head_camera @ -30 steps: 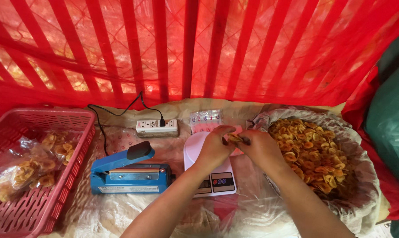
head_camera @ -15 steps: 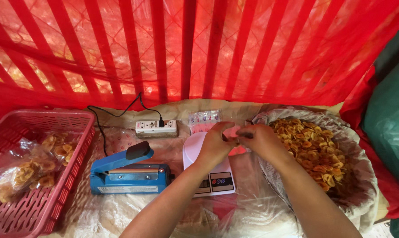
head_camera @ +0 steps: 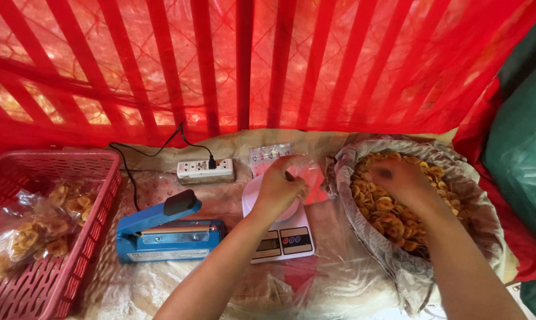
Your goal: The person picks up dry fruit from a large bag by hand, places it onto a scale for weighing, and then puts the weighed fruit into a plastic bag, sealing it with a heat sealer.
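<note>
**Chips getting bagged and weighed, one pouch at a time**

Chips (head_camera: 398,213) are heaped in a big sack with its rim rolled down (head_camera: 457,178), sitting at the right end of the bench (head_camera: 339,284). They look like golden fried slices, banana maybe, hard to say for sure. The right hand (head_camera: 398,178) is down on top of the pile with its fingers curled toward the chips. I can't tell whether it has any pinched up yet, since the back of the hand hides the fingertips.

The left hand (head_camera: 278,191) is over the kitchen scale (head_camera: 280,234), fingers closed around the mouth of a small clear pouch (head_camera: 306,175) and holding it up just above the scale's pink dish. The pouch looks pretty much empty.

My read is that this is the filling step: grab chips, drop them in, check the weight. The next move needs the pouch mouth held wide and steady so the handful doesn't spill over the scale, and the chips are brittle, so a loose grip.

Other stuff: a blue heat sealer (head_camera: 164,234) just left of the scale, a white power strip (head_camera: 204,170) behind it with a black cord, spare pouches (head_camera: 268,154) behind the scale, and a red basket (head_camera: 55,237) far left with filled bags (head_camera: 31,231) in it.
</note>
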